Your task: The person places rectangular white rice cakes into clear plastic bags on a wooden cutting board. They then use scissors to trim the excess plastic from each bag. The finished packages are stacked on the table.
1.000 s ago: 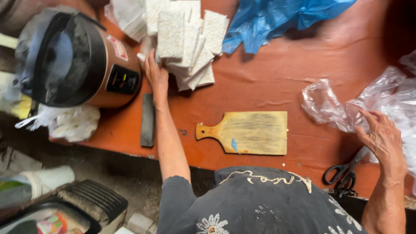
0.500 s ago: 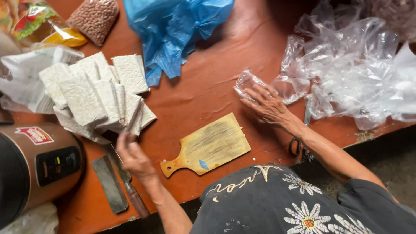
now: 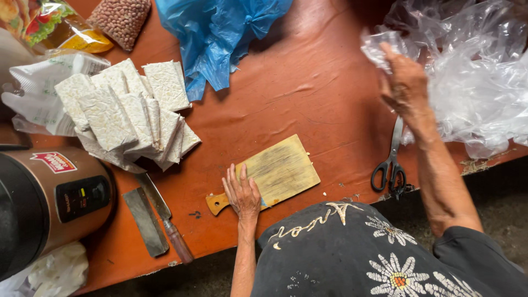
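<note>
Both hands busy — my left hand (image 3: 242,193) lies flat, released, steadying the cutting board (image 3: 276,173); right hand (image 3: 405,82) grasps a clear plastic bag (image 3: 379,47) — pull gently.

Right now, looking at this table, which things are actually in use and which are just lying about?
In use:
- left hand flat on the wooden cutting board
- right hand reaching into the clear plastic bags

Lying about:
- scissors
- knife
- stack of white blocks
- blue plastic bag
- bag of peanuts
- rice cooker
</note>
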The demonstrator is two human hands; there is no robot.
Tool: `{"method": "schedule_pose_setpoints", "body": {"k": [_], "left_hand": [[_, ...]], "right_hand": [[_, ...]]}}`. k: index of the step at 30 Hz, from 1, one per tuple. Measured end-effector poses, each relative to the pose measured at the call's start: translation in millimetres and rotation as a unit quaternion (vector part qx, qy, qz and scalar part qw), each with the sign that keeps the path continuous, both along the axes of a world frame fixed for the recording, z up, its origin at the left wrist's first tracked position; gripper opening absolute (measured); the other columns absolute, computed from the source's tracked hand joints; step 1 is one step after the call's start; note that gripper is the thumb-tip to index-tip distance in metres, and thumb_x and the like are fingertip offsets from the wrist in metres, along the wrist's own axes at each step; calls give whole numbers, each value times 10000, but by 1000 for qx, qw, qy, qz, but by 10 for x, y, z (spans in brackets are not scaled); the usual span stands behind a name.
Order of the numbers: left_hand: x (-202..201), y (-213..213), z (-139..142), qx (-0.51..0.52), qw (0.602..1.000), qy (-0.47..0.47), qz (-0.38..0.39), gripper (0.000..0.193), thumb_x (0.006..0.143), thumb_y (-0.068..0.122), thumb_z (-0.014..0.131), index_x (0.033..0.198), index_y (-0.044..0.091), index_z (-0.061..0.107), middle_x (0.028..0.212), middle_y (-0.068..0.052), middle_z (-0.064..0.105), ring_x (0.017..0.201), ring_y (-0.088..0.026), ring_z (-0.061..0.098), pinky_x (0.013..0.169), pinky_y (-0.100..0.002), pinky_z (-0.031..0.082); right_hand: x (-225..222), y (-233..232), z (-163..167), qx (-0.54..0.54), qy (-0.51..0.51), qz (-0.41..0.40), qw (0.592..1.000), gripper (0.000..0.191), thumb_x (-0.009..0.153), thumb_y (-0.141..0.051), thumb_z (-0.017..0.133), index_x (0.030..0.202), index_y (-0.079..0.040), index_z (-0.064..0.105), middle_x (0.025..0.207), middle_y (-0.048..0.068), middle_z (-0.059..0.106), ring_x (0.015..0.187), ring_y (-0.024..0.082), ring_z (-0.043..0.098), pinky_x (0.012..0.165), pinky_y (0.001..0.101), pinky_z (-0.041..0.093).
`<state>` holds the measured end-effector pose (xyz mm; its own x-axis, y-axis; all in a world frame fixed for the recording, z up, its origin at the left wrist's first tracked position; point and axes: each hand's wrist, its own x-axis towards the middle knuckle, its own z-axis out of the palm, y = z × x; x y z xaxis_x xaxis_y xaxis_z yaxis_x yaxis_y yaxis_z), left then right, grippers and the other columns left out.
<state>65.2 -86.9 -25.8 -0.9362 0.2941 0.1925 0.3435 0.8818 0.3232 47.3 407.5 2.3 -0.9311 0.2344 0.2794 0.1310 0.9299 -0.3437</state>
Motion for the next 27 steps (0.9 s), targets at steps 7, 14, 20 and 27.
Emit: {"method": "schedule_pose_setpoints", "body": {"k": [7, 14, 20, 27], "left_hand": [[44, 171, 26, 7, 999, 31, 6, 491, 943, 119, 626, 1428, 113, 550, 1535, -193, 449, 1439, -382, 425, 1182, -569, 352], [63, 503, 5, 36, 999, 22, 7, 522, 902, 116, 646, 1418, 122, 564, 1526, -178, 460, 1421, -390, 441, 1173, -557, 360], [-22, 560, -30, 55, 998, 14, 7, 517, 895, 121, 638, 1408, 115, 568, 1515, -178, 474, 1403, -406, 448, 1162, -565, 355], [-76, 608, -44, 63, 998, 2, 15, 514, 897, 134, 641, 1406, 118, 573, 1502, -167, 490, 1391, -405, 459, 1158, -572, 351]], "right_hand": [[-681, -667, 221, 72, 55, 92, 992, 482, 969, -127, 717, 1431, -147, 580, 1347, 103, 623, 1217, 296, 608, 1029, 478, 450], [-965, -673, 470, 43, 64, 144, 987, 402, 953, -112, 696, 1352, -128, 650, 1349, 123, 629, 1204, 317, 596, 994, 462, 439], [-1544, -659, 674, 93, 98, 205, 970, 172, 1034, -131, 713, 1196, -153, 659, 1329, 62, 630, 1239, 286, 599, 1073, 451, 437], [-3137, -1131, 512, 302, 224, 245, 893, 394, 901, -133, 668, 1289, -197, 697, 1335, 75, 673, 1216, 276, 581, 1010, 434, 415]]}}
